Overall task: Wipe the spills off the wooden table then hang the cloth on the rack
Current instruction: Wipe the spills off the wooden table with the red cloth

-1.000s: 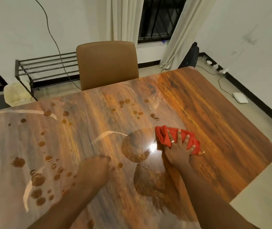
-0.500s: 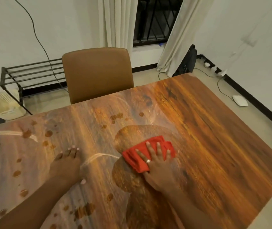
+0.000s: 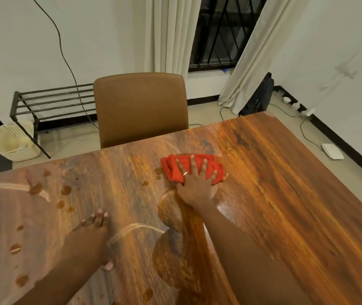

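Under the right hand [image 3: 194, 183], red cloth [image 3: 172, 170] lies half hidden, blurred.

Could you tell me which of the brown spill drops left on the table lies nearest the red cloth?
The small drop just off the cloth's left edge. Every other drop sits further left, towards the left hand.

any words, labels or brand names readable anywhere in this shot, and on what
None can be read. The red cloth, wooden table, chair and rack show no print. The dark bag has a faint pale mark, too small and blurred to read.
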